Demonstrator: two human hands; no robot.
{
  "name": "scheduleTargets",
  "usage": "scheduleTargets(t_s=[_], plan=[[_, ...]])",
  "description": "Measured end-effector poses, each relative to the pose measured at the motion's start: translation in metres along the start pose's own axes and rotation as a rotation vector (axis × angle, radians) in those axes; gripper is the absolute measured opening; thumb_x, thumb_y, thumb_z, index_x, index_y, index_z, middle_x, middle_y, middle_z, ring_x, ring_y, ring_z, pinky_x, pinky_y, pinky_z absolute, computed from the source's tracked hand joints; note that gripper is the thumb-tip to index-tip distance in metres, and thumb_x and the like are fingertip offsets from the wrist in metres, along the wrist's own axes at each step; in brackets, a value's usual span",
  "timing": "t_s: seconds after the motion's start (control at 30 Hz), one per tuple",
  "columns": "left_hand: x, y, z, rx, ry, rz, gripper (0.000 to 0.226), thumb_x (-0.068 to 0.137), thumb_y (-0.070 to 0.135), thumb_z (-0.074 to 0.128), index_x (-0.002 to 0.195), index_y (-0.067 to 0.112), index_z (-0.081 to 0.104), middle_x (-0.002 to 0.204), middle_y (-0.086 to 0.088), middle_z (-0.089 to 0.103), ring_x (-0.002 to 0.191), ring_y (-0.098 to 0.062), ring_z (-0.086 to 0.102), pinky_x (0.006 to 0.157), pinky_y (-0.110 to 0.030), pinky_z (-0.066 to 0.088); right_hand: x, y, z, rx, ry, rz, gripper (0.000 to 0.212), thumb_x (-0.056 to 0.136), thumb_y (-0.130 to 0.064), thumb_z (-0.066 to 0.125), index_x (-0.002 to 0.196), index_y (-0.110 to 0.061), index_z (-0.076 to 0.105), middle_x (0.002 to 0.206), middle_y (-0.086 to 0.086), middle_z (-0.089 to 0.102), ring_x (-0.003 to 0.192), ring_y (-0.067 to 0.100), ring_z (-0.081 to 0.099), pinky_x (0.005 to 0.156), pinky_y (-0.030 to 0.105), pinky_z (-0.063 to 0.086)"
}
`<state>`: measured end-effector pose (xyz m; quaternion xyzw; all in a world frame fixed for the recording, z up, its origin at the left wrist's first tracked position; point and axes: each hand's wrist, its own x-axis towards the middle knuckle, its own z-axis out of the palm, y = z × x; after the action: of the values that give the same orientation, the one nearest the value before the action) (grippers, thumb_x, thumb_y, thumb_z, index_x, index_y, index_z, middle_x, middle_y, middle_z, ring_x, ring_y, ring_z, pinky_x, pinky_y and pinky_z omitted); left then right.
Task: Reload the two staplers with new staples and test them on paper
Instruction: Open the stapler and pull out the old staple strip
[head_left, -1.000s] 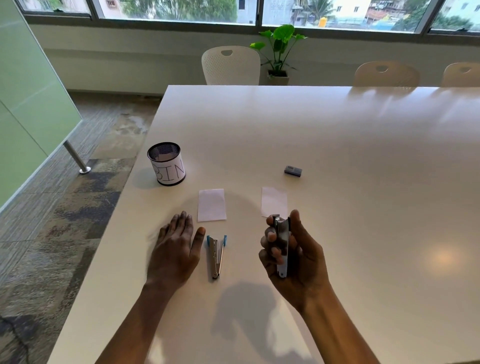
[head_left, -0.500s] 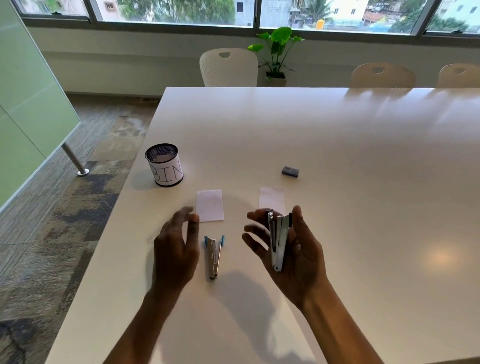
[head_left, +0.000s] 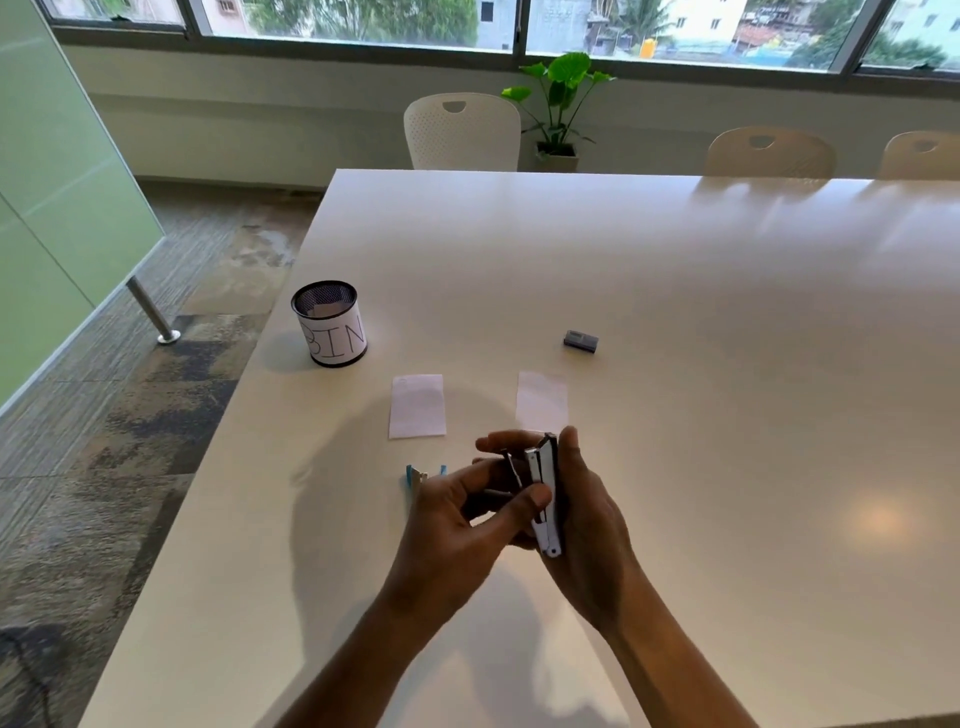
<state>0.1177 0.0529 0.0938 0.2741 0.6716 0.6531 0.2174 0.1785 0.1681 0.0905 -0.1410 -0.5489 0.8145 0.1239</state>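
My right hand (head_left: 587, 525) grips the slim silver metal stapler (head_left: 545, 483) upright above the white table (head_left: 675, 312), fingers wrapped behind it. My left hand (head_left: 452, 535) pinches the same stapler, thumb on its side. The blue-tipped second stapler (head_left: 415, 475) lies on the table, half hidden behind my left hand. Two white paper slips (head_left: 418, 405) lie just beyond, with a small grey staple box (head_left: 581, 340) farther back.

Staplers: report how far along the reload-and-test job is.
Done: nothing looks finished. In hand: the right hand holds the silver stapler upright and sprung open, while the left hand pinches its inner part. Remaining: the blue stapler lies on the table, partly hidden by the left hand; the small grey box, likely staples, sits apart; both paper slips lie flat, untested as far as I can tell.
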Motion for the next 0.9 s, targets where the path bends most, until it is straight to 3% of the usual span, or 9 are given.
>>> scheduleTargets(t_s=[0.07, 0.17, 0.23, 0.33, 0.53, 0.77, 0.9], plan=[[0.001, 0.001, -0.004, 0.013, 0.008, 0.011, 0.025, 0.08, 0.029, 0.072, 0.104, 0.025, 0.074, 0.089, 0.005, 0.078, 0.084, -0.017, 0.075, 0.069, -0.029, 0.062, -0.004, -0.003, -0.005, -0.094, 0.023, -0.077, 0.069, 0.085, -0.071, 0.053, 0.125, -0.015, 0.065, 0.124, 0.015, 0.068, 0.116, 0.036, 0.065, 0.094, 0.051, 0.055], [0.004, 0.002, -0.013, 0.127, -0.031, 0.065, 0.03, 0.082, 0.033, 0.073, 0.11, 0.022, 0.075, 0.092, 0.006, 0.078, 0.087, -0.019, 0.074, 0.075, -0.034, 0.062, -0.011, -0.013, -0.012, -0.213, 0.024, -0.163, 0.032, 0.101, -0.031, 0.051, 0.121, -0.011, 0.066, 0.094, 0.027, 0.069, 0.087, 0.036, 0.071, 0.075, 0.037, 0.058], [0.004, 0.003, -0.015, 0.165, -0.049, 0.068, 0.035, 0.08, 0.041, 0.073, 0.11, 0.023, 0.075, 0.092, 0.009, 0.078, 0.087, -0.017, 0.074, 0.075, -0.036, 0.063, -0.015, -0.017, -0.017, -0.244, 0.002, -0.174, 0.026, 0.101, -0.017, 0.051, 0.12, -0.004, 0.064, 0.089, 0.028, 0.067, 0.082, 0.038, 0.07, 0.07, 0.037, 0.059], [0.003, 0.005, -0.014, 0.152, -0.053, 0.055, 0.036, 0.079, 0.037, 0.074, 0.112, 0.023, 0.074, 0.091, 0.008, 0.077, 0.089, -0.015, 0.073, 0.076, -0.037, 0.063, -0.016, -0.02, -0.021, -0.261, -0.029, -0.153, 0.024, 0.101, -0.015, 0.053, 0.12, -0.003, 0.064, 0.099, 0.031, 0.067, 0.093, 0.046, 0.069, 0.077, 0.053, 0.06], [0.001, 0.004, -0.011, 0.112, -0.048, 0.052, 0.033, 0.081, 0.03, 0.074, 0.112, 0.02, 0.073, 0.094, 0.006, 0.078, 0.094, -0.016, 0.073, 0.078, -0.038, 0.063, -0.019, -0.021, -0.025, -0.218, -0.049, -0.112, 0.026, 0.097, -0.014, 0.057, 0.12, -0.007, 0.067, 0.11, 0.021, 0.072, 0.103, 0.04, 0.07, 0.08, 0.053, 0.059], [-0.001, 0.004, -0.01, 0.044, -0.055, 0.006, 0.027, 0.083, 0.025, 0.075, 0.11, 0.019, 0.074, 0.095, 0.0, 0.078, 0.096, -0.022, 0.073, 0.075, -0.043, 0.063, -0.019, -0.014, -0.025, -0.138, 0.018, -0.109, 0.022, 0.091, -0.013, 0.064, 0.109, -0.001, 0.07, 0.104, 0.027, 0.07, 0.098, 0.047, 0.068, 0.082, 0.068, 0.055], [-0.002, 0.002, -0.01, 0.031, -0.057, -0.003, 0.025, 0.086, 0.023, 0.073, 0.11, 0.019, 0.074, 0.097, -0.002, 0.077, 0.097, -0.024, 0.073, 0.075, -0.045, 0.063, -0.02, -0.011, -0.023, -0.14, 0.048, -0.14, 0.022, 0.092, -0.016, 0.066, 0.107, -0.001, 0.069, 0.1, 0.026, 0.071, 0.093, 0.046, 0.07, 0.078, 0.066, 0.057]])
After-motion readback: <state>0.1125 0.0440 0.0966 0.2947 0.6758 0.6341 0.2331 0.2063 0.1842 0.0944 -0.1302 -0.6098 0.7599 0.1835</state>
